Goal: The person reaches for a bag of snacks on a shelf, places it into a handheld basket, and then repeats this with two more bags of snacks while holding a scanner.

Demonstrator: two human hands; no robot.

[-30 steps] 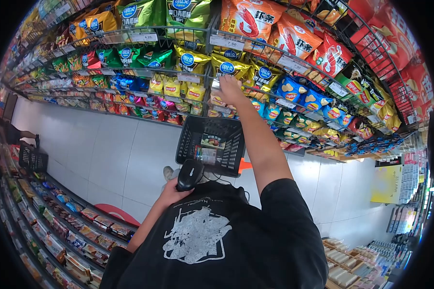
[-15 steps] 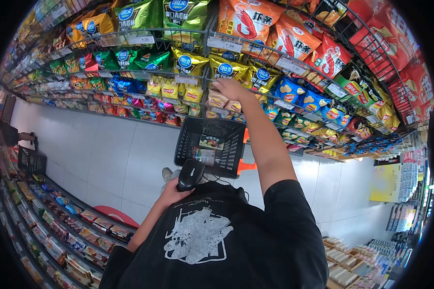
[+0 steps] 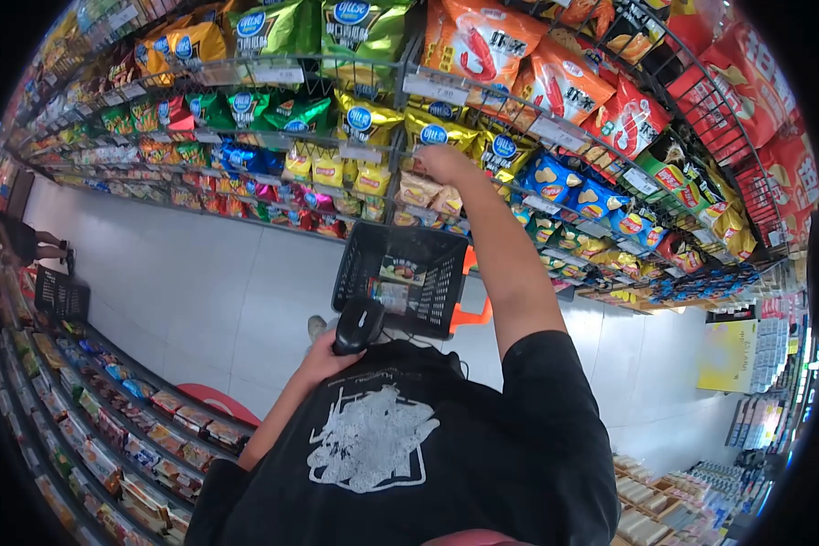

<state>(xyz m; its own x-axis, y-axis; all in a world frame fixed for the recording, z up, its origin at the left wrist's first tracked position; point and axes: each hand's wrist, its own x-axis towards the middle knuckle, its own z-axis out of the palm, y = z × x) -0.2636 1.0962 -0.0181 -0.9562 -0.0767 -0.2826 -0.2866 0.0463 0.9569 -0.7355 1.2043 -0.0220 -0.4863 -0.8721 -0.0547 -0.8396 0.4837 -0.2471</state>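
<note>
A black handheld device (image 3: 359, 324) with a small white mark on top is in my left hand (image 3: 326, 358), low in front of my shirt. My right arm reaches out to the shelf, where my right hand (image 3: 441, 162) is at the lower edge of the yellow chip bags (image 3: 434, 134). Pale orange-brown bags (image 3: 419, 191) sit just below that hand. Its fingertips are small and partly hidden, so any hold is not clear. Between my hands and the shelf stands a black basket (image 3: 348, 273) with orange parts, holding a few flat packages (image 3: 402, 270).
Wire shelves of snack bags curve across the front, with orange shrimp-picture bags (image 3: 482, 45) high up. At the far left a person (image 3: 14, 237) is beside another black basket (image 3: 62, 295). Packed shelves (image 3: 109, 437) line the lower left. A yellow box (image 3: 726, 355) stands at the right.
My right hand has shifted slightly right and stays by the yellow bags. The view has moved a little. At the far left, more of the other person's legs shows.
</note>
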